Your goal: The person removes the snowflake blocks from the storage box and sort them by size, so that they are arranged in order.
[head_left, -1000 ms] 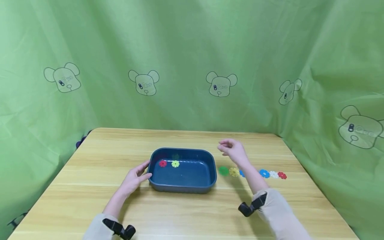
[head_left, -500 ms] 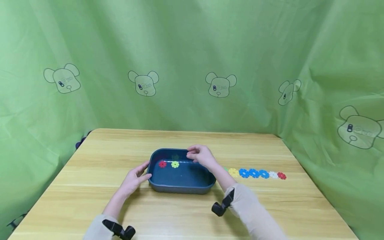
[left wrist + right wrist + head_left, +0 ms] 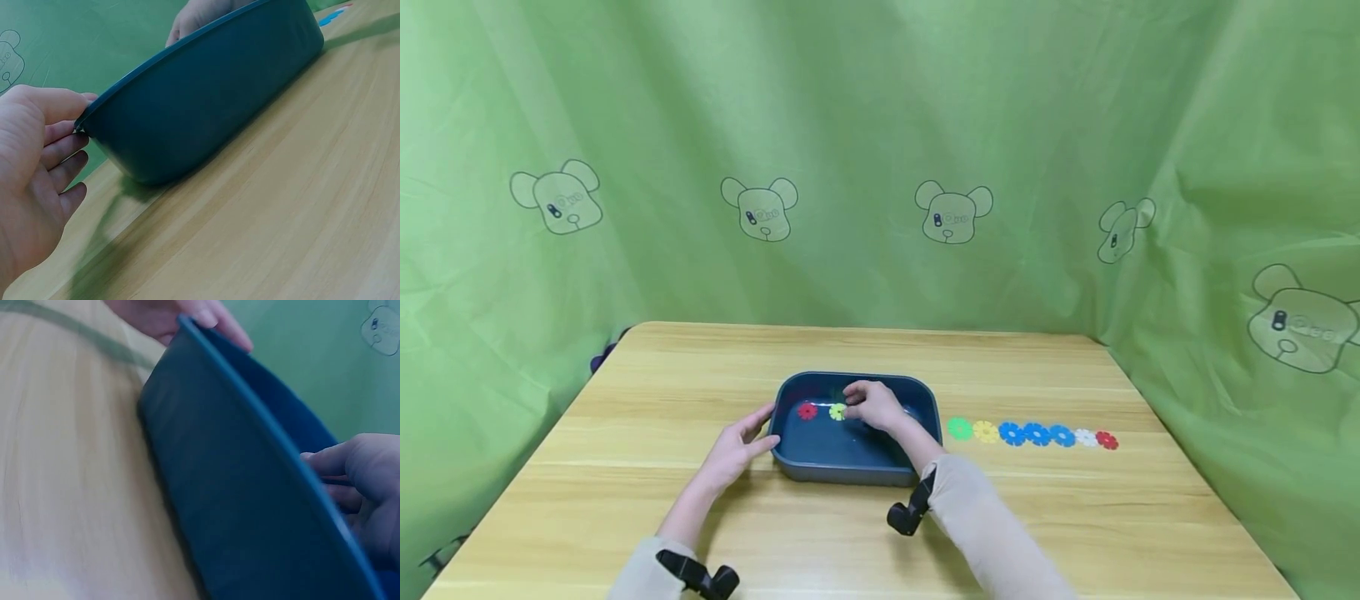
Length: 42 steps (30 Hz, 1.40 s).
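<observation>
A dark blue rectangular basin (image 3: 850,475) stands on the wooden table. My left hand (image 3: 733,450) holds its left end by the rim; in the left wrist view the thumb side lies at the rim, with other fingers below. My right hand (image 3: 877,408) reaches down inside the basin, its bent fingertips right at a yellow-green flower-shaped plastic disc (image 3: 837,412). Beside that lies a red flower disc (image 3: 807,411) on the basin floor. The right wrist view shows the right thumb (image 3: 328,459) behind the near wall, which hides the discs.
Right of the basin runs a row of flower discs: green (image 3: 960,428), yellow (image 3: 986,431), blue ones (image 3: 1037,434), white (image 3: 1086,437) and red (image 3: 1107,440). A green curtain (image 3: 865,267) hangs behind the table (image 3: 640,400).
My right hand has moved left from above the row of discs into the basin and down to the yellow-green disc. The left hand has stayed at the rim.
</observation>
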### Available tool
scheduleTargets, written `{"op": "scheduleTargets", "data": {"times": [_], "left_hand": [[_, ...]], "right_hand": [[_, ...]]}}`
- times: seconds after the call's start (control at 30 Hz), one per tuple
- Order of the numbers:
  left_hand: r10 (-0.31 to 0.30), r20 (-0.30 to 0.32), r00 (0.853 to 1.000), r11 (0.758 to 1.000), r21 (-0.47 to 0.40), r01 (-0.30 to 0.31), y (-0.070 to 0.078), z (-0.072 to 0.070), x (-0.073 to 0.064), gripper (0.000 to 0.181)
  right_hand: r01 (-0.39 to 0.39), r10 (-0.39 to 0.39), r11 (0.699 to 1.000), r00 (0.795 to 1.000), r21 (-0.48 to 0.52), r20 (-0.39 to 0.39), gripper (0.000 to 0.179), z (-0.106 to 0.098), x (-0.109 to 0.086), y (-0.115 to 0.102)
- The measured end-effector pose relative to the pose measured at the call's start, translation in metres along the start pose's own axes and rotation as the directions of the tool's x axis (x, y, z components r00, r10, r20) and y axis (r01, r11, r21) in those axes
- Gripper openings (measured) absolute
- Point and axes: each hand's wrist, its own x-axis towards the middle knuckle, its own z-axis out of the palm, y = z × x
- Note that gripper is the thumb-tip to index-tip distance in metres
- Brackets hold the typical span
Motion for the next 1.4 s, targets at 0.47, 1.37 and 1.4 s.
{"op": "scheduleTargets", "data": {"times": [0.47, 1.37, 1.4], "left_hand": [[0.004, 0.000, 1.000, 1.000, -0.002, -0.004, -0.001, -0.001, 0.001, 0.054], [-0.004, -0.002, 1.000, 1.000, 0.002, 0.004, 0.000, 0.000, 0.001, 0.054], [-0.004, -0.001, 1.000, 1.000, 0.002, 0.004, 0.001, 0.000, 0.001, 0.054]], "right_hand": [[0.122, -0.106, 0.978, 0.989, -0.168, 0.102, 0.036, 0.013, 0.005, 0.008], [0.104, -0.086, 0.990, 0.981, -0.099, 0.171, 0.017, 0.006, 0.000, 0.004], [0.091, -0.078, 0.993, 0.982, -0.069, 0.171, 0.017, 0.005, -0.001, 0.004]]}}
